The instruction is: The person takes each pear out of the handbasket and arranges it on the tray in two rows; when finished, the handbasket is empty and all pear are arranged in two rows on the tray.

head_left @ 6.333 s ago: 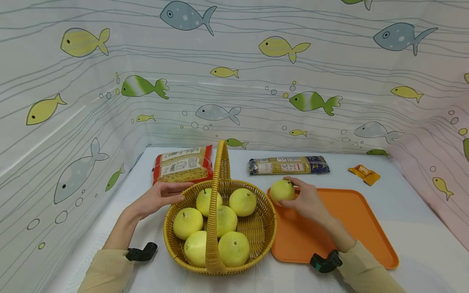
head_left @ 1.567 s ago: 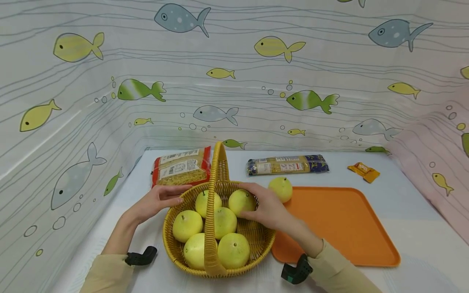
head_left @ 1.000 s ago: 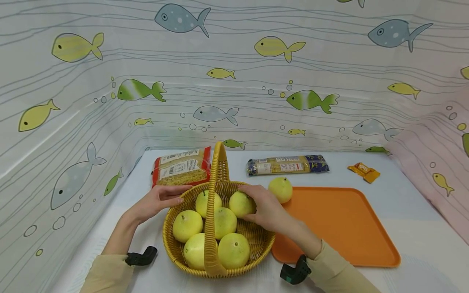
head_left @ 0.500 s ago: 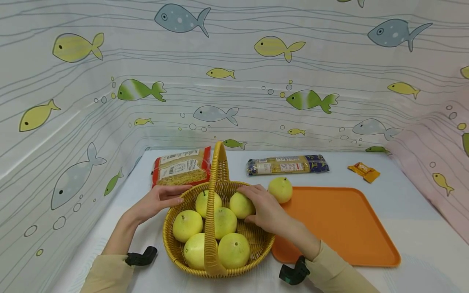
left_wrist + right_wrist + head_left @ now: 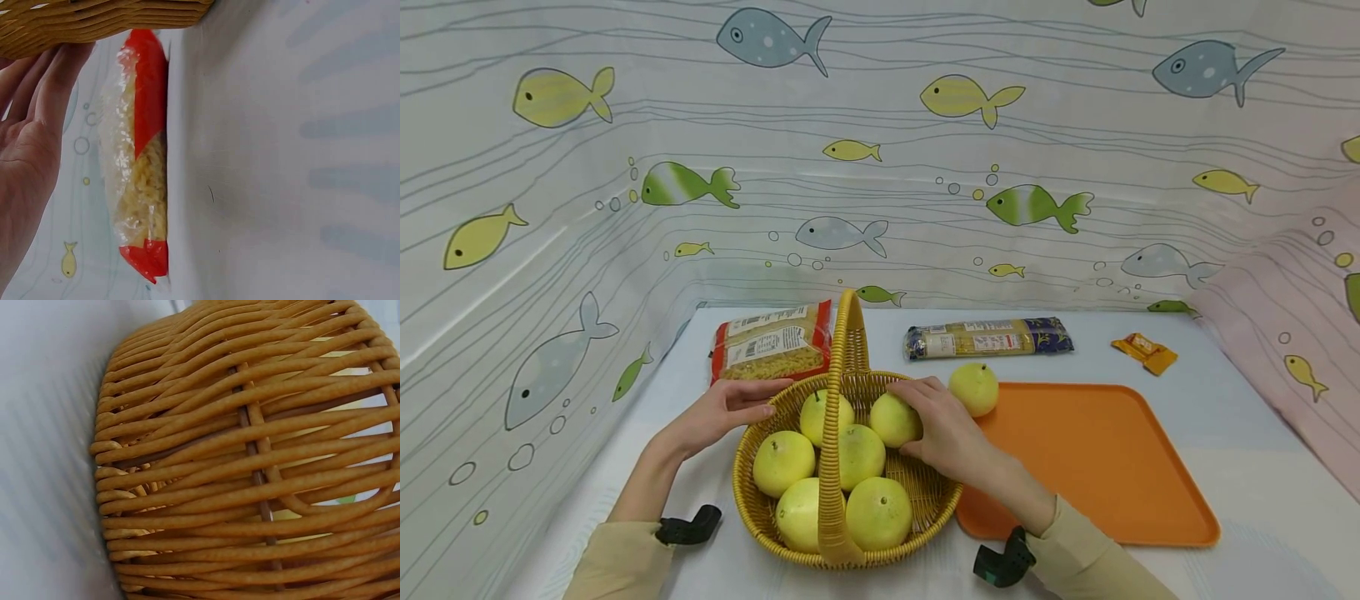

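A round woven wicker basket (image 5: 760, 492) with a tall arched handle stands on the pale blue tablecloth (image 5: 1225, 417) and holds six yellow-green pears. The right hand (image 5: 943, 425) reaches over the basket's far right rim, its fingers curled round the rear right pear (image 5: 891, 419), which sits inside against the wall. From the right wrist view only the basket weave shows, so how tight the grip is cannot be judged. The left hand (image 5: 722, 408) rests with straight fingers against the outer left rim of the basket, holding nothing. Just right of the basket lies a flat orange plastic tray (image 5: 1097, 467); a seventh pear (image 5: 974, 388) sits at its near left corner. Behind the basket lie a red-edged bag of short pasta (image 5: 772, 340), a long spaghetti packet (image 5: 989, 337) and a small orange wrapper (image 5: 1145, 351).
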Available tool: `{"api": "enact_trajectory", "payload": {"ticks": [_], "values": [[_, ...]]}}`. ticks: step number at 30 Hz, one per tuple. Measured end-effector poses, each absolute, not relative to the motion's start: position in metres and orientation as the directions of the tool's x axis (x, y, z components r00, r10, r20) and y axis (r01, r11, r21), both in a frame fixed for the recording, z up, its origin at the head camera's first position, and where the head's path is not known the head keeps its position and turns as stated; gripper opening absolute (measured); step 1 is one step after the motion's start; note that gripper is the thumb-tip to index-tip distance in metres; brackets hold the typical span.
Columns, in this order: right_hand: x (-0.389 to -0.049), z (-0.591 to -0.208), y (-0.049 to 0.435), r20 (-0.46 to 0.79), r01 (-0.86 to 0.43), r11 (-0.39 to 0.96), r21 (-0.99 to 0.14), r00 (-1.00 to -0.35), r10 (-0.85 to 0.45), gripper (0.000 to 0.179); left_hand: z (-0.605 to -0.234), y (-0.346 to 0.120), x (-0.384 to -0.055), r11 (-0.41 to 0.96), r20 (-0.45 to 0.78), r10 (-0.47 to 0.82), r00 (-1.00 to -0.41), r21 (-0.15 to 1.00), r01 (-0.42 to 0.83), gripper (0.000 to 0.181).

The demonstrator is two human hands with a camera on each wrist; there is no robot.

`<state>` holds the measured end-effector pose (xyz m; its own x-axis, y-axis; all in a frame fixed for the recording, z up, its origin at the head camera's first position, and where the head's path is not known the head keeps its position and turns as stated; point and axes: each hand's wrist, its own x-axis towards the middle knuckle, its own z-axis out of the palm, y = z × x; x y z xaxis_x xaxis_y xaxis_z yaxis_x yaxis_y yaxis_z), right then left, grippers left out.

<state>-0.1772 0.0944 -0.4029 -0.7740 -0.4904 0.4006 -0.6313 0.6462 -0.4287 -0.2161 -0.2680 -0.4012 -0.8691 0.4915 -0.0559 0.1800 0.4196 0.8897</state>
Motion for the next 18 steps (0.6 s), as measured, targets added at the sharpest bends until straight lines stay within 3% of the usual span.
{"api": "enact_trajectory", "payload": {"ticks": [18], "values": [[-0.1755, -0.4023, 0.0969, 0.441, -0.652, 0.66, -0.373, -0.751, -0.492, 0.076, -0.4017, -0.2674, -0.2154, 0.414, -0.055, 0.495, -0.867, 0.892, 0.18, 0.047]]}}
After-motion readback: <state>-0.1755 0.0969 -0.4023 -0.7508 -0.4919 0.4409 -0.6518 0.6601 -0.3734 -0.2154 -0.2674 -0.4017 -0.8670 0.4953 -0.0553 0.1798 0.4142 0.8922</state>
